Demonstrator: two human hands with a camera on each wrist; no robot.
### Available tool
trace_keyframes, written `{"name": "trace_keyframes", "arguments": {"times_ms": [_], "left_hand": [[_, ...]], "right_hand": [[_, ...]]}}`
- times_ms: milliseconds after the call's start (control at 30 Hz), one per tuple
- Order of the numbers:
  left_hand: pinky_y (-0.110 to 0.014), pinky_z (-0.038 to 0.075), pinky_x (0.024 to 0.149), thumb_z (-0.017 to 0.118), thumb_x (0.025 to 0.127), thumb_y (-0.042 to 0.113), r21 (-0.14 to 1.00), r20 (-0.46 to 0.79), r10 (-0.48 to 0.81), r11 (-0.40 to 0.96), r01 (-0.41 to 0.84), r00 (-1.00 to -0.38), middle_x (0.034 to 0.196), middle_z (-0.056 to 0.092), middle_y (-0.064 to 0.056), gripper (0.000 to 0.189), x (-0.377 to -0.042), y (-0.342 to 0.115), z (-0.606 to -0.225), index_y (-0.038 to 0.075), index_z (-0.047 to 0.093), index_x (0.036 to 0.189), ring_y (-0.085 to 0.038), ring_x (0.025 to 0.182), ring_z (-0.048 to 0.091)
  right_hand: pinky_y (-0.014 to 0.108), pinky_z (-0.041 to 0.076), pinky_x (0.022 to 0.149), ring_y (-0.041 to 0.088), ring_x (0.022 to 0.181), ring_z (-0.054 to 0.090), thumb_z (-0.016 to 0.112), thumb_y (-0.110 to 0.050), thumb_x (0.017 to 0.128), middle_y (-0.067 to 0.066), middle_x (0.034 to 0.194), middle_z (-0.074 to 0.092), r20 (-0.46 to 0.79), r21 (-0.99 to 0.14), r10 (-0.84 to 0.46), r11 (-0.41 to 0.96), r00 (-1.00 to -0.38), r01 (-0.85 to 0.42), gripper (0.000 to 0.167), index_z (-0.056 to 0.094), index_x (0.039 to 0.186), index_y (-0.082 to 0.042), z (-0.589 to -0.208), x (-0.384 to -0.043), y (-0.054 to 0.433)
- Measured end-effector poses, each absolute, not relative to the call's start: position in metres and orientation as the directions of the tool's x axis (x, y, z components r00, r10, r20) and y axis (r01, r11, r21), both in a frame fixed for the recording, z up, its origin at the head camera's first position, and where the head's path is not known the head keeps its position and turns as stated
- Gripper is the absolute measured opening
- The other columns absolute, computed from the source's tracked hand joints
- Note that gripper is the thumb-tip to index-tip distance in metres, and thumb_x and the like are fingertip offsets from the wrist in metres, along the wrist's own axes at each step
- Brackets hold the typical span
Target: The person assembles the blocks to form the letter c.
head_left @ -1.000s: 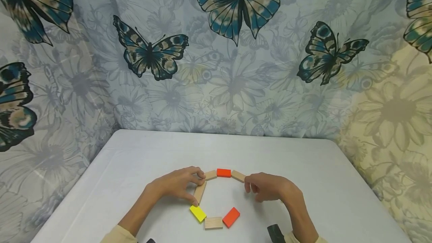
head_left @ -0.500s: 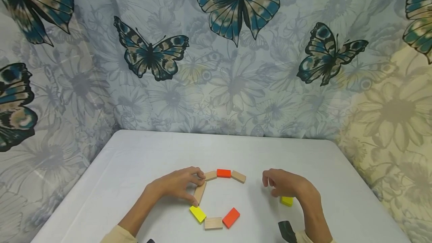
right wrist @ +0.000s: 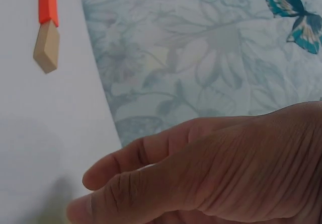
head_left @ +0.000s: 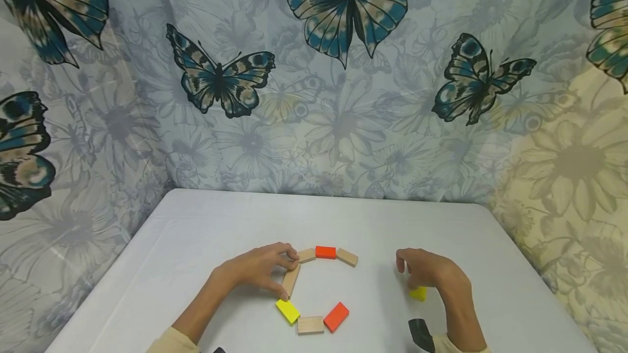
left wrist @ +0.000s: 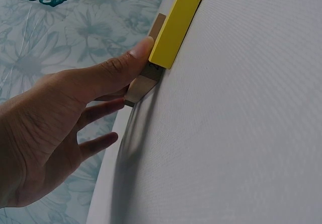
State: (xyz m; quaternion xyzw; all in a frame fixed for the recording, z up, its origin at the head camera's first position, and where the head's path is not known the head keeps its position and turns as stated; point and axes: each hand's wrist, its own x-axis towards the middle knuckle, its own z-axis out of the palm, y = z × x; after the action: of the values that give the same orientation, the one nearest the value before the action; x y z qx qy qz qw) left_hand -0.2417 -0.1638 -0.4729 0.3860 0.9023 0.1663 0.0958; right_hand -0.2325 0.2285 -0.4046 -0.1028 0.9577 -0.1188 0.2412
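My left hand (head_left: 262, 267) spans a plain wooden block (head_left: 290, 281) on the table, its thumb at the near end and its fingers at the far end. Beside the thumb lies a yellow block (left wrist: 177, 28). At the right, my right hand (head_left: 432, 268) hovers over a second yellow block (head_left: 418, 293) and partly hides it. Its thumb is close to that block; whether they touch I cannot tell. In the right wrist view the fingers and thumb stand apart, with no block seen between them.
An open ring of blocks continues with a red block (head_left: 326, 252) and a plain block (head_left: 347, 257) at the back. Nearer lie a plain block (head_left: 311, 325) and another red block (head_left: 336, 317). The white table (head_left: 235, 211) meets a butterfly-patterned cloth behind.
My right hand has left the plain block at the ring's back right and moved right, to the loose yellow block. The left hand has stayed where it was.
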Motion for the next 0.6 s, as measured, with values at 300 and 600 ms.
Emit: {"name": "trace_keyframes", "arguments": {"times_ms": [300, 600], "left_hand": [[-0.037, 0.051, 0.118, 0.089, 0.077, 0.052, 0.374, -0.041, 0.736, 0.639, 0.673, -0.676, 0.143, 0.059, 0.004, 0.07, -0.243, -0.164, -0.475, 0.016, 0.072, 0.135, -0.018, 0.137, 0.058], [-0.039, 0.052, 0.117, 0.089, 0.077, 0.052, 0.376, -0.029, 0.743, 0.628, 0.681, -0.669, 0.144, 0.059, 0.004, 0.07, -0.243, -0.165, -0.476, 0.016, 0.072, 0.134, -0.018, 0.138, 0.057]], "right_hand": [[0.043, 0.053, 0.075, 0.022, 0.085, 0.057, 0.084, 0.004, 0.077, 0.002, 0.09, 0.065, -0.459, -0.205, -0.186, 0.974, -0.869, -0.1, 0.037, 0.058, 0.097, -0.013, -0.42, -0.239, 0.233], [0.042, 0.051, 0.074, 0.023, 0.085, 0.055, 0.084, 0.004, 0.074, 0.002, 0.092, 0.061, -0.459, -0.201, -0.195, 0.973, -0.867, -0.112, 0.041, 0.055, 0.096, -0.013, -0.422, -0.238, 0.234]]}}
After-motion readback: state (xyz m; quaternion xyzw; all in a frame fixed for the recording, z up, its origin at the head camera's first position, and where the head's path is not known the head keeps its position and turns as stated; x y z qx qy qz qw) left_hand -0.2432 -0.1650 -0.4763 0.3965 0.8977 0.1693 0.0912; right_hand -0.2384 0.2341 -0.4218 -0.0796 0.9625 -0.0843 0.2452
